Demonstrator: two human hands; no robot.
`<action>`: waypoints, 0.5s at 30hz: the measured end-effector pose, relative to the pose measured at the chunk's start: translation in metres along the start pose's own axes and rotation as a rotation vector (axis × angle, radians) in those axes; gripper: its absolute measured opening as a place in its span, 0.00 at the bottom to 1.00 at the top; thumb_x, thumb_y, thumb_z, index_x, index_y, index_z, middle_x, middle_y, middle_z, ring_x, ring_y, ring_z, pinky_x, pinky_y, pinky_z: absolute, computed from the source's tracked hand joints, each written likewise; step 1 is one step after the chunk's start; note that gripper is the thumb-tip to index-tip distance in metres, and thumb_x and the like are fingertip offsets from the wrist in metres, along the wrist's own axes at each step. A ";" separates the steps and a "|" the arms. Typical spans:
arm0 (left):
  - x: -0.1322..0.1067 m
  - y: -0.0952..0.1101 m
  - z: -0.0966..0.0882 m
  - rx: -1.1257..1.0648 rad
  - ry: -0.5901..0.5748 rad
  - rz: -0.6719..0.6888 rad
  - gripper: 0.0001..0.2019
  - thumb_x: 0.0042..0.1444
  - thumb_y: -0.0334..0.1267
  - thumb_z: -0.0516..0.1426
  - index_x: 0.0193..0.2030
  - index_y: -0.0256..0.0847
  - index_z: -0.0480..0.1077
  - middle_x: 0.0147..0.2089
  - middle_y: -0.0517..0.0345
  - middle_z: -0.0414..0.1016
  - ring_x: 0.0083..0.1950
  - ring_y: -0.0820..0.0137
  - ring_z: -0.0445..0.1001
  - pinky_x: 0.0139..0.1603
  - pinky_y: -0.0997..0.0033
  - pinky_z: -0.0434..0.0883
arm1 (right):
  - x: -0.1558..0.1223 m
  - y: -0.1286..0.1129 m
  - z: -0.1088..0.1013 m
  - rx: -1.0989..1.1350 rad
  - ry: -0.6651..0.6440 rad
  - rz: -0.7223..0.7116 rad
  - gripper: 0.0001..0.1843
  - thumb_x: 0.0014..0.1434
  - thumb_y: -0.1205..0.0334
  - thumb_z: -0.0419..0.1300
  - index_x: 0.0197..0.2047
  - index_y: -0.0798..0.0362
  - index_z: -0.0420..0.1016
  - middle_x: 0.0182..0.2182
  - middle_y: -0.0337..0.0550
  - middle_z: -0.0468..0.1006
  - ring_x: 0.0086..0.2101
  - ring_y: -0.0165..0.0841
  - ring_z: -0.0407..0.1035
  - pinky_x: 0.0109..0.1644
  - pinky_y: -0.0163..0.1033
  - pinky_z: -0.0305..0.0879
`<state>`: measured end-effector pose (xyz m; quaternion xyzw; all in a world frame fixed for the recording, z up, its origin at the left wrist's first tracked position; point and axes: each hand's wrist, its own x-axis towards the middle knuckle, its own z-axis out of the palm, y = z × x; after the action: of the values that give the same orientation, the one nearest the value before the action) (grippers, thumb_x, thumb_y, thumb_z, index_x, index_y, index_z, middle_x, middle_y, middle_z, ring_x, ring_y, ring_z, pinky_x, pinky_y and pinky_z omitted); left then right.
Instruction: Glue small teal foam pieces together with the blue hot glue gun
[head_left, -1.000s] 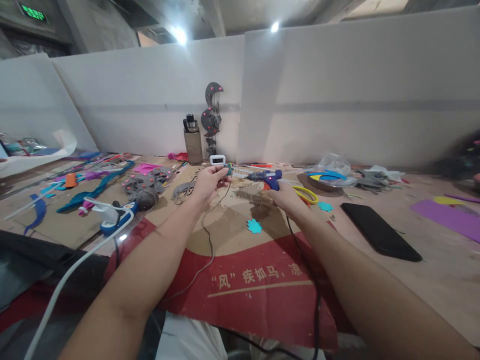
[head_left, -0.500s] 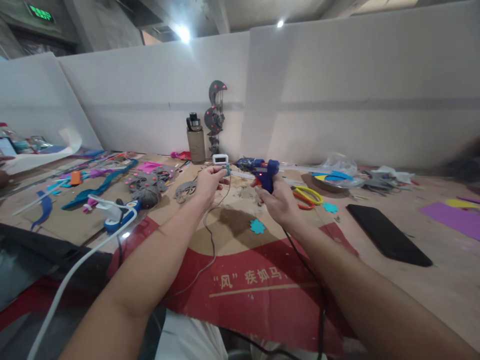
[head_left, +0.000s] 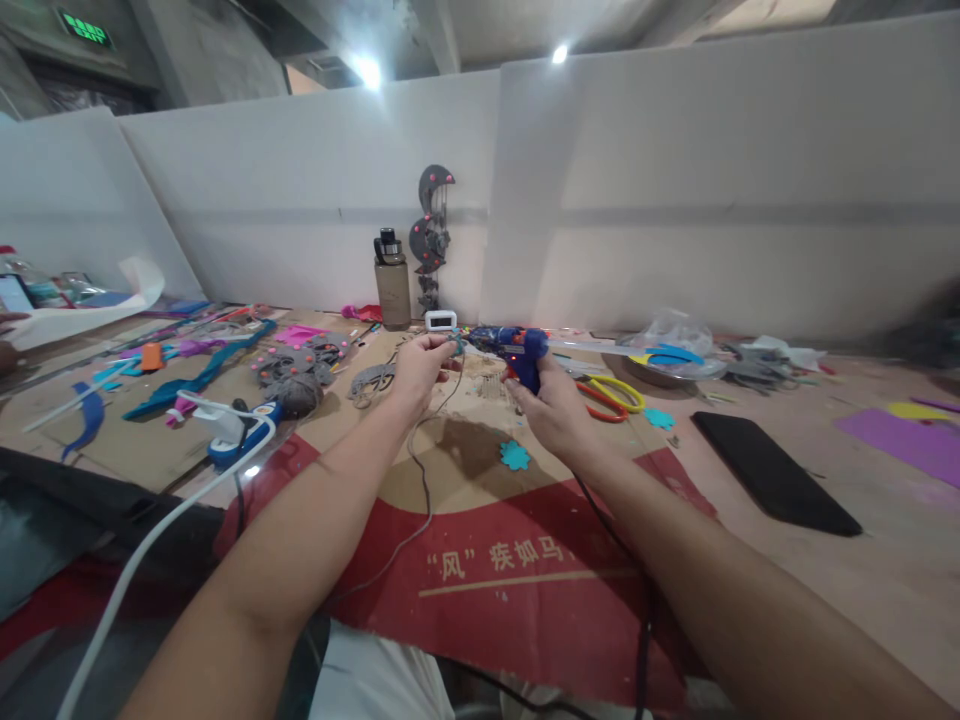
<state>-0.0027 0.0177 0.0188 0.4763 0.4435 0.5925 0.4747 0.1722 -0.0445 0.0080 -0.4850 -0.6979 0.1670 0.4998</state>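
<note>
My right hand is wrapped round the handle of a blue hot glue gun, with a clear glue stick sticking out of its back. The gun's nozzle points left at my left hand. Pinched in the left fingertips is a small teal piece, mostly hidden, with grey yarn trailing down from it toward my lap. On the cardboard between my forearms lies a teal flower-shaped cutout. A second teal cutout lies right of the yellow and red-handled scissors.
A black phone lies to the right. Behind it stands a metal bowl with blue and yellow pieces. A bottle stands by the wall. On the left are a grey yarn ball and a power strip with a white cable.
My right hand has moved the glue gun slightly left, so its nozzle is closer to the teal piece. My left hand has stayed nearly in place.
</note>
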 end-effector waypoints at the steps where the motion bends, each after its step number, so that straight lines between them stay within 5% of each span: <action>1: 0.000 0.000 0.000 -0.001 -0.004 0.005 0.08 0.43 0.35 0.63 0.29 0.36 0.68 0.25 0.62 0.71 0.21 0.78 0.71 0.19 0.79 0.55 | 0.000 0.000 0.000 -0.009 -0.004 0.003 0.22 0.56 0.60 0.55 0.55 0.52 0.66 0.43 0.50 0.76 0.39 0.41 0.69 0.46 0.46 0.64; 15: 0.001 -0.005 0.000 0.082 -0.028 0.063 0.11 0.42 0.40 0.63 0.30 0.37 0.69 0.26 0.60 0.71 0.23 0.76 0.72 0.20 0.78 0.57 | -0.001 0.003 0.002 -0.171 -0.016 -0.006 0.19 0.58 0.59 0.53 0.52 0.55 0.67 0.38 0.53 0.76 0.36 0.43 0.69 0.42 0.47 0.63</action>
<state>-0.0024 0.0198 0.0139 0.5173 0.4455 0.5818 0.4422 0.1725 -0.0437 0.0043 -0.5225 -0.7150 0.1093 0.4515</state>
